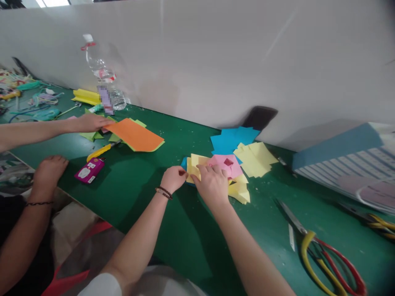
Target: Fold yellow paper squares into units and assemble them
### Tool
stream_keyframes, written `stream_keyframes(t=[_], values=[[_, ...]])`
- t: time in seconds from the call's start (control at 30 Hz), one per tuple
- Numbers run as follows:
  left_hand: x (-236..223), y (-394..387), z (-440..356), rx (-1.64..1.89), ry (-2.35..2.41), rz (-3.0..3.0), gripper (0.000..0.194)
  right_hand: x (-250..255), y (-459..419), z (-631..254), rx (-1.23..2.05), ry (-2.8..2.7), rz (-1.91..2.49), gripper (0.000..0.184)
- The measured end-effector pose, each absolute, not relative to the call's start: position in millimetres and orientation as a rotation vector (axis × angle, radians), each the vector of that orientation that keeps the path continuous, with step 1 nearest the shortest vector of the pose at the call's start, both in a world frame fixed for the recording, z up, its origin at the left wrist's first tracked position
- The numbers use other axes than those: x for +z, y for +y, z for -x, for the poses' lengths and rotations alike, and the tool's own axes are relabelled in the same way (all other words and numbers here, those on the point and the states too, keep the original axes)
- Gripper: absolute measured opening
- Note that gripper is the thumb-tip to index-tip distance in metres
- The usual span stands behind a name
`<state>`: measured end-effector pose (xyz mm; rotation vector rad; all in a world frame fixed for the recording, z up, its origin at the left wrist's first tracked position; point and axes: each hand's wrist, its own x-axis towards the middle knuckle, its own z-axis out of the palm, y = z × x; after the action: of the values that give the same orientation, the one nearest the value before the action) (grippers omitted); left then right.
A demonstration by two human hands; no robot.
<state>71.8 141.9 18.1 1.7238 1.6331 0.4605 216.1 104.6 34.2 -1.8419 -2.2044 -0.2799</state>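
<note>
The left hand (173, 177) I have in view is closed to a small pinch at the left edge of a folded pale yellow paper piece (194, 161), while the right hand (212, 184) lies over the same piece, palm down, partly open, its thumb and fingertips resting on the paper without gripping it. That piece sits on the green tabletop (262, 234), in front of me, with a bit of blue paper (184, 163) showing under its left side. Just beyond the right hand's fingers I see a pink paper sheet (237, 165) marked with a dark red diamond, and, next to it, a fanned stack of pale yellow paper (256, 159) near some jagged bright blue paper (231, 140). A dark flat object leans against the white partition (191, 61) behind; from here it could be a phone, but I can't be certain. To my right lie metal scissors with red and yellow handles (308, 238), in front of a blue-and-white striped box (339, 148). Well to my left, a co-worker's hand (94, 122) holds an orange paper sheet (135, 133), near a yellow cutter (99, 151), a small magenta box (90, 169) and a clear plastic bottle (95, 61).
</note>
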Motion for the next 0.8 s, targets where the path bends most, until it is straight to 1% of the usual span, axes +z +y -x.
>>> stream_keyframes(t=[0.1, 0.27, 0.37, 0.5, 0.57, 0.63, 0.67, 0.73, 0.8], values=[[16, 142, -71, 0.457, 1.567, -1.716, 0.013, 31, 108, -211, -0.303, -2.21, 1.901, 0.025], [16, 141, -71, 0.532, 1.582, -1.692, 0.012, 26, 111, -206, -0.351, -2.201, 1.942, 0.01], [16, 140, -74, 0.634, 1.638, -1.661, 0.017, 27, 112, -211, -0.376, -2.161, 1.935, 0.014], [17, 139, -79, 0.741, 1.628, -1.641, 0.016, 30, 105, -213, -0.385, -2.095, 1.866, 0.018], [17, 139, -80, 0.782, 1.625, -1.623, 0.023, 31, 98, -209, -0.369, -2.098, 1.792, 0.017], [16, 138, -80, 0.812, 1.609, -1.604, 0.033, 30, 91, -204, -0.338, -2.129, 1.697, 0.013], [15, 139, -79, 0.827, 1.6, -1.59, 0.035, 30, 87, -203, -0.321, -2.144, 1.65, 0.01], [13, 139, -75, 0.872, 1.601, -1.548, 0.031, 31, 83, -207, -0.298, -2.143, 1.587, 0.008], [11, 141, -71, 0.951, 1.627, -1.479, 0.021, 33, 82, -217, -0.306, -2.088, 1.585, 0.012]])
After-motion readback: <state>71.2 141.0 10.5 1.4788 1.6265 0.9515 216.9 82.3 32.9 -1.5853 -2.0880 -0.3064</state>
